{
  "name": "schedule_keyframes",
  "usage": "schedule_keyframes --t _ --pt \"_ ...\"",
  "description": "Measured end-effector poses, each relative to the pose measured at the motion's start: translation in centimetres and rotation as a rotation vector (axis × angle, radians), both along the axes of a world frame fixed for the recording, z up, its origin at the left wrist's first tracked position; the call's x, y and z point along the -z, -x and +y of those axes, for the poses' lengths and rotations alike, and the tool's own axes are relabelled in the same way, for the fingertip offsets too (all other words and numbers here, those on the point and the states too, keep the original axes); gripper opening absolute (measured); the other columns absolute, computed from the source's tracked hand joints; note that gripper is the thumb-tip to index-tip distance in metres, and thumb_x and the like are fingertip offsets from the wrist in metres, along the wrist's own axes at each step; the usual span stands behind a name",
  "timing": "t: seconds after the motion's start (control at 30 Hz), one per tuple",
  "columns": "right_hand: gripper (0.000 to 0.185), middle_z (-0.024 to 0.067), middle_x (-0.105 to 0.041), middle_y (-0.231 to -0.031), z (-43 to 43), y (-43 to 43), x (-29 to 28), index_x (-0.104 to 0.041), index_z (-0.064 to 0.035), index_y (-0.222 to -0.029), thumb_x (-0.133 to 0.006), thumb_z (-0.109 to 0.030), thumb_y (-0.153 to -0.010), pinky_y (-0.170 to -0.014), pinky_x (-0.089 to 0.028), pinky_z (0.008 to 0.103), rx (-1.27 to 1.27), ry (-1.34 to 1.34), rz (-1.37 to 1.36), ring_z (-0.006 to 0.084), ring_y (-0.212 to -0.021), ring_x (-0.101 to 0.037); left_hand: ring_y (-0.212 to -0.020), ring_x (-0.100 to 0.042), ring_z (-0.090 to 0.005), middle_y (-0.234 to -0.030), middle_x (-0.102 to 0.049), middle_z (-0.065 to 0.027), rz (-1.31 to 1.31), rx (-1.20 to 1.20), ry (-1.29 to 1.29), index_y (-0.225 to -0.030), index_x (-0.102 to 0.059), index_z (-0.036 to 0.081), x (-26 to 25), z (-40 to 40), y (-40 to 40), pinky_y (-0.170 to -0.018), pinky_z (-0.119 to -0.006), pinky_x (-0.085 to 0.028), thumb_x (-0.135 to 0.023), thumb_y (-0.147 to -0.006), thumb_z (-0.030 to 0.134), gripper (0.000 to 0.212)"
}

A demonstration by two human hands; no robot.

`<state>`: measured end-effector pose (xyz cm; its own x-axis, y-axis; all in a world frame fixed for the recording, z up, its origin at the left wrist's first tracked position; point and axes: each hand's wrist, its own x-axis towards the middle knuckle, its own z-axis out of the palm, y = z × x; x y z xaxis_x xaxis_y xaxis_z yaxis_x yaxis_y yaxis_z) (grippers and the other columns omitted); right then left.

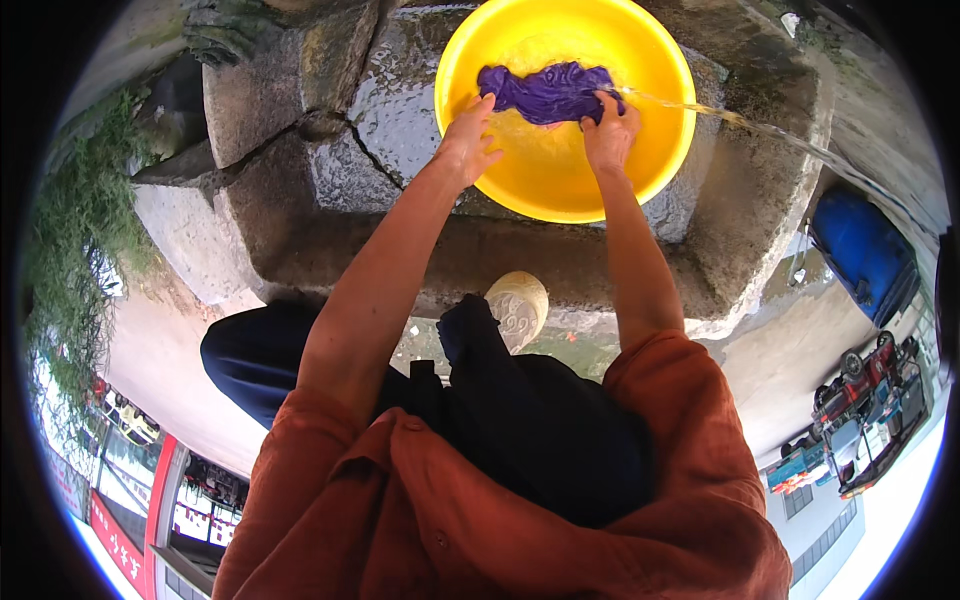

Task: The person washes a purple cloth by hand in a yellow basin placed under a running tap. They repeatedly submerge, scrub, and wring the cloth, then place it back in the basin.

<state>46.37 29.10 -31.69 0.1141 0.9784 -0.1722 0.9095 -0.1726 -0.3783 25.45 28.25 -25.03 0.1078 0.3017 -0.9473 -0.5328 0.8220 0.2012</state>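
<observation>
A wet purple cloth [551, 90] lies bunched lengthwise in a round yellow plastic basin [457, 45]. My left hand [469, 142] is at the basin's left side, fingers spread, its fingertips beside the cloth's left end; whether they touch it is unclear. At the cloth's right end, my right hand [611, 131] has its thumb and fingers closed on the fabric. A stream of water [780, 135] arcs in from the right and lands by my right fingers. Some water covers the basin's bottom around the cloth.
The basin rests inside a wet stone trough with a raised rim [450, 251] and a cracked left part. A carved pale stone post [517, 304] stands before me. On the right are a blue barrel [862, 251] and parked vehicles [862, 412]; green foliage [90, 225] is at left.
</observation>
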Motion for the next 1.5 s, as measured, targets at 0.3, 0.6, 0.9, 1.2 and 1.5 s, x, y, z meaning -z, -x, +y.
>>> schedule_keyframes --t 0.3,0.6,0.9,1.2,1.5 --pt "0.031 0.0148 -0.049 -0.106 -0.7 5.4 -9.0 -0.059 -0.0001 -0.095 -0.052 0.009 -0.066 -0.08 -0.045 0.0278 0.099 0.398 0.975 0.0219 -0.096 -0.054 -0.131 -0.021 -0.0306 -0.141 -0.025 -0.0141 -0.028 -0.11 0.146 -0.139 -0.024 0.02 0.9 0.6 -1.1 -0.101 -0.054 -0.025 -0.053 -0.085 0.046 0.066" --pt "0.016 0.014 -0.053 -0.095 -3.9 11.6 -14.9 -0.061 -0.003 -0.072 -0.071 -0.013 -0.065 -0.088 -0.04 0.0435 -0.129 -0.191 0.699 0.0327 -0.091 -0.051 -0.072 -0.056 -0.0185 -0.085 -0.057 -0.0063 -0.868 -0.363 -0.448 -0.096 -0.051 0.01 1.4 -1.3 -2.8 -0.063 -0.032 -0.049 -0.04 -0.093 0.04 0.032" --pt "0.018 0.0199 -0.056 -0.09 -0.2 8.1 -9.6 -0.064 -0.0029 -0.082 -0.07 -0.016 -0.071 -0.072 -0.049 0.0356 0.167 -0.241 0.545 0.0332 -0.08 -0.06 -0.079 -0.061 -0.0158 -0.092 -0.06 -0.0037 -0.405 -0.184 -0.198 -0.106 -0.053 0.008 -0.5 0.4 -5.0 -0.068 -0.032 -0.054 -0.038 -0.096 0.028 0.026" --pt "0.021 0.0141 -0.059 -0.074 2.0 5.1 -6.0 -0.064 -0.0038 -0.073 -0.066 -0.024 -0.077 -0.064 -0.045 0.037 0.064 -0.177 0.423 0.0305 -0.069 -0.058 -0.076 -0.061 -0.0117 -0.092 -0.06 -0.0016 -0.034 0.01 -0.176 -0.107 -0.056 0.005 -0.9 -0.1 -5.2 -0.057 -0.024 -0.05 -0.049 -0.092 0.017 0.02" --pt "0.035 0.0203 -0.042 -0.121 -0.3 1.2 0.2 -0.057 -0.0188 -0.114 -0.059 -0.016 -0.079 -0.086 -0.04 0.0457 0.065 -0.139 -0.097 0.0346 -0.107 -0.045 -0.131 -0.022 -0.021 -0.139 -0.032 -0.0028 0.104 0.027 -0.067 -0.131 -0.037 0.014 1.6 -0.3 -0.8 -0.102 -0.044 -0.021 -0.059 -0.086 0.027 0.052"
